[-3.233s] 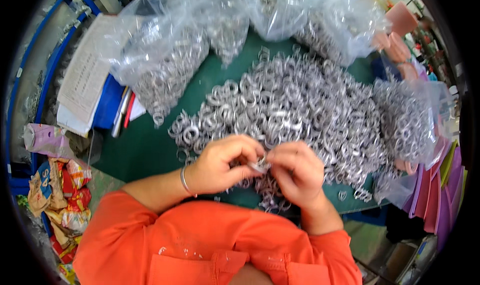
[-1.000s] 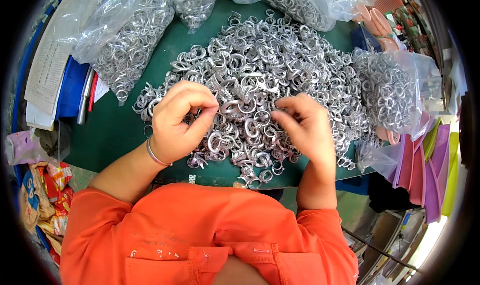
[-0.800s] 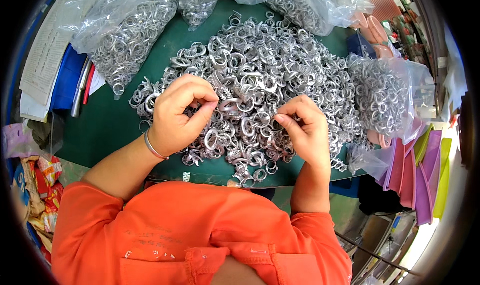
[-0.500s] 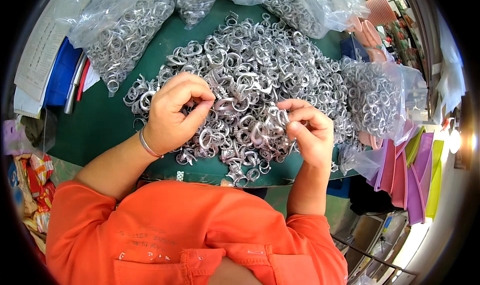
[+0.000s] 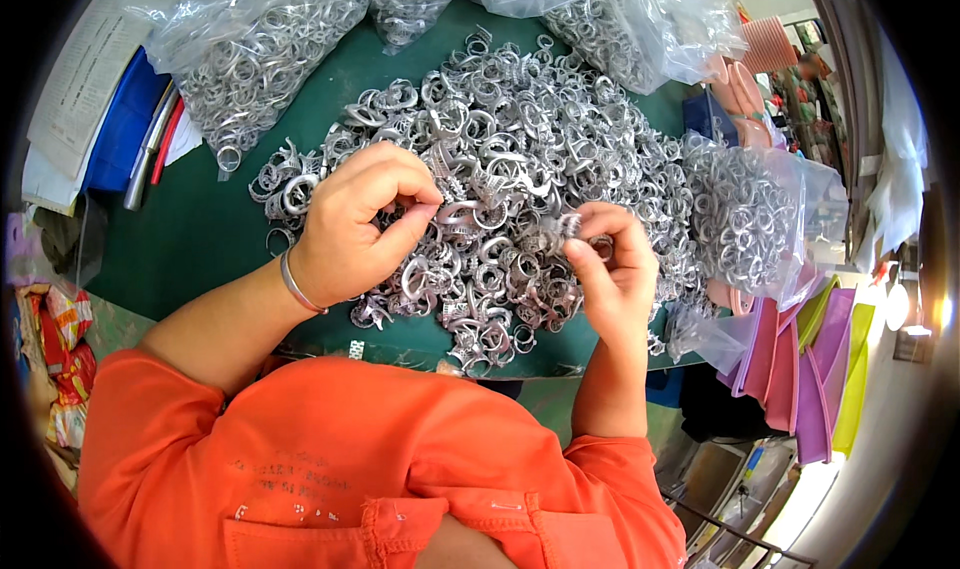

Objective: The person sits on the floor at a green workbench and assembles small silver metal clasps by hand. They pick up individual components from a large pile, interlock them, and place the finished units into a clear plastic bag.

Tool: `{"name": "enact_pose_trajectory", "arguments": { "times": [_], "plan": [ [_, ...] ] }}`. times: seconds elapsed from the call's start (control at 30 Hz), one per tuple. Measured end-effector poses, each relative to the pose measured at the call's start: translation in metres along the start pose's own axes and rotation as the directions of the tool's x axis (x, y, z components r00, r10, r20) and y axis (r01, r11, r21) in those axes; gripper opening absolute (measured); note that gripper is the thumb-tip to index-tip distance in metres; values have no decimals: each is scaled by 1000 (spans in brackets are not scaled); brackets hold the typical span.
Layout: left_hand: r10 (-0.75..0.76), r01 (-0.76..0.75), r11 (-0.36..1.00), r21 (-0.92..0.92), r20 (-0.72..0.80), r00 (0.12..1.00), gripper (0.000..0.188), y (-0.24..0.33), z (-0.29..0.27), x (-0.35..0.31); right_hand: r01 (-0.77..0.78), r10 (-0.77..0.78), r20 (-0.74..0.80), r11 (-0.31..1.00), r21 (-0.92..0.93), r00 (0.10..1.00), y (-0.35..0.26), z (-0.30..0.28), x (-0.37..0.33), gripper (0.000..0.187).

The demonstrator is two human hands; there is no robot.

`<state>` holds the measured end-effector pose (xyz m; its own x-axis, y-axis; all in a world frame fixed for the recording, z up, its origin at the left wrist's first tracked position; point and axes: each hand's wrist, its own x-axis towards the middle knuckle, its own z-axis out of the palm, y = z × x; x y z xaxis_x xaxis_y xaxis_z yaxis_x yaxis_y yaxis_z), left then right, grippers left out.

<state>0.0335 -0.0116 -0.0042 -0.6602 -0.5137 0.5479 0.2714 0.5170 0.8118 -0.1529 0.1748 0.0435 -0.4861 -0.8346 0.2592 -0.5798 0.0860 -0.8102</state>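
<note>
A broad heap of silver-coloured metal rings (image 5: 520, 159) covers the middle of the green tabletop. Over its left side, my left hand (image 5: 365, 224) is closed, thumb and index fingertip pressed together. Whatever might be in that pinch is too small or hidden to make out. My right hand (image 5: 622, 269) hovers at the right part of the heap, its thumb and index finger gripping a small bunch of rings (image 5: 560, 231). The bunch is slightly blurred, and its lower part merges with the rings behind it.
Clear plastic bags of rings (image 5: 270, 59) lie along the far edge, with another bag (image 5: 745, 204) at the right. A blue tray (image 5: 125, 129), a red pen (image 5: 167, 139) and papers (image 5: 75, 99) sit far left. Purple, pink and green plastic bins (image 5: 800, 359) stand right of the table.
The bunch in my right hand has turned and sits a little differently between the fingers. My left hand keeps its pinch. The whole view has shifted slightly.
</note>
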Motion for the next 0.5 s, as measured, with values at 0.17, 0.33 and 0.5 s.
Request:
{"name": "enact_pose_trajectory", "arguments": {
  "times": [0.17, 0.33, 0.5],
  "plan": [
    [4, -4, 1000, 1, 7, 1000, 17, 1, 0, 1, -189, 185, 74, 748, 636, 980, -5, 7, -3, 35],
    [7, -7, 1000, 4, 8, 1000, 18, 1, 0, 2, -227, 184, 144, 590, 775, 972, 2, 8, -7, 31],
    [22, -22, 1000, 2, 19, 1000, 15, -2, 0, 1, -235, 175, 193, 270, 934, 966, 6, -4, -4, 31]
  ]
}}
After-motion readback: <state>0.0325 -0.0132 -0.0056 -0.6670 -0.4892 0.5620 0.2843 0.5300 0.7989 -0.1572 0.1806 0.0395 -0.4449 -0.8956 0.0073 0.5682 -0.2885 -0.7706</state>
